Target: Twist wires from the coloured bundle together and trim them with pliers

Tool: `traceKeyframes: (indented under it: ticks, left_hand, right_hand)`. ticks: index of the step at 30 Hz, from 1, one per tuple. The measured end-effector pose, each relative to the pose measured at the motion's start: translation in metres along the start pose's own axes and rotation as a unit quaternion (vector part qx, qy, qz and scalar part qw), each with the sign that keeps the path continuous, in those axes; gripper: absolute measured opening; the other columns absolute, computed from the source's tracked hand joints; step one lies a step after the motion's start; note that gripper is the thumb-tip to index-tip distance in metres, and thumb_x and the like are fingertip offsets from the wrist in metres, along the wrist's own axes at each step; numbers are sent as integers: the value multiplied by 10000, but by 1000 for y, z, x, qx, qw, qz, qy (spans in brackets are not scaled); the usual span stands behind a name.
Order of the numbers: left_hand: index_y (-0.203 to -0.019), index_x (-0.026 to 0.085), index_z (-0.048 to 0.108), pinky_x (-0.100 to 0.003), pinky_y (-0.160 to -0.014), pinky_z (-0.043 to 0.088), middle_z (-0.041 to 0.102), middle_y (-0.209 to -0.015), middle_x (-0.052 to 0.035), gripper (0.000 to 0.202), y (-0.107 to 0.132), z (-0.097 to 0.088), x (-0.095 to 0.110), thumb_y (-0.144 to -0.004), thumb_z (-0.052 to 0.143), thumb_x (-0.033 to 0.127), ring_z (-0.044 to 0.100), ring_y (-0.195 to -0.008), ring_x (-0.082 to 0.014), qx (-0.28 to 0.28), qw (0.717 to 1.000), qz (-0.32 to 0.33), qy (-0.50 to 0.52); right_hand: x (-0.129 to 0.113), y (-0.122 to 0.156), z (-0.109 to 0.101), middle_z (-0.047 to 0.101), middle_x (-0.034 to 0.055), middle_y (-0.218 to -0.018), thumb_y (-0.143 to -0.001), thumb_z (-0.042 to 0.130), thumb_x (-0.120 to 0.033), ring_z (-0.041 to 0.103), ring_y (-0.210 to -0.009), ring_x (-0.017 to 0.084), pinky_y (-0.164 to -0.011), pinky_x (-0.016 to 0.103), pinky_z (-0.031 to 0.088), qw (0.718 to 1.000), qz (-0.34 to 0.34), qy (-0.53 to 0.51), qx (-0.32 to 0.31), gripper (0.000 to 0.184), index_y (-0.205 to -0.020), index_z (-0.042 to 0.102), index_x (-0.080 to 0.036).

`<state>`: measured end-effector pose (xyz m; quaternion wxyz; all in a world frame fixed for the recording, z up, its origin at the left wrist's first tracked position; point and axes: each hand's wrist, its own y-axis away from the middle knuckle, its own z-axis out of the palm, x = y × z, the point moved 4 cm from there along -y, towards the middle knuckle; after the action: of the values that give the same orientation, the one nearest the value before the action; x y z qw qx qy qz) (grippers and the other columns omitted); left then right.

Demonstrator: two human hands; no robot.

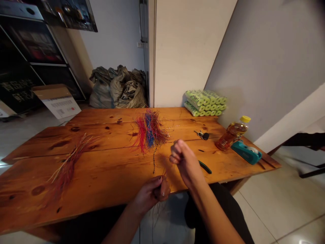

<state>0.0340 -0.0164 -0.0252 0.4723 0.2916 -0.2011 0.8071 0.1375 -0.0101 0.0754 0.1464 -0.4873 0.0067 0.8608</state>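
One cord point(153, 159) just beyond left hand point(151, 194)

Head camera looks down, close over right hand point(183, 158).

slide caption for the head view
Left hand pinches thin strands, right hand fisted, over a table near a colourful bundle

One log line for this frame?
left hand: pinching thin strands at table edge | right hand: closed fist, raised above table | dark cord: flat on table, near coloured bundle
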Motion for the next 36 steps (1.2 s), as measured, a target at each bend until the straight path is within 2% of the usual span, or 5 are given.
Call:
traceKeyframes:
  ticks: [4, 10, 15, 22, 36]
  left_hand:
    - [-494, 142, 389, -214, -402, 109, 233, -437, 58, 404, -1, -1, 1, -756, 583, 381, 162, -386, -43, 2, 999, 4, 38]
    - [-490, 157, 283, -192, -394, 148, 155, -453, 64, 437, 3, -5, 20, -788, 545, 340, 119, -397, -52, 52, 994, 41, 86]
    - [-529, 159, 343, -178, -392, 166, 142, -478, 75, 377, 5, -13, 36, -804, 540, 325, 112, -407, -55, 125, 982, 122, 75]
    - [-551, 150, 423, -203, -409, 136, 237, -479, 74, 363, 5, -13, 38, -739, 609, 398, 152, -423, -47, 202, 966, 154, -38]
    - [-583, 155, 480, -273, -468, 101, 233, -484, 66, 366, 6, -13, 23, -816, 467, 437, 160, -451, -77, 171, 960, 104, -195]
  right_hand:
    - [-43, -3, -53, 246, -71, -584, -777, 580, -392, 196, -460, 72, -419, 192, 196, 943, -238, -35, 232, 359, -597, 340, -196]
    - [-94, 6, -116, 258, -66, -550, -849, 456, -409, 288, -436, 77, -403, 190, 314, 902, -318, -30, 290, 387, -552, 325, -199]
    - [-83, 6, -76, 170, -91, -498, -796, 556, -435, 94, -404, 73, -312, 185, 90, 967, -172, -26, 189, 410, -551, 326, -201]
    - [3, 10, 4, 308, -74, -572, -733, 647, -373, 248, -455, 52, -394, 181, 216, 994, 37, 97, 23, 217, -749, 535, -187]
    - [19, 4, 4, 232, -75, -559, -758, 619, -371, 139, -484, 66, -380, 179, 146, 997, 39, 51, 45, 246, -896, 637, -169]
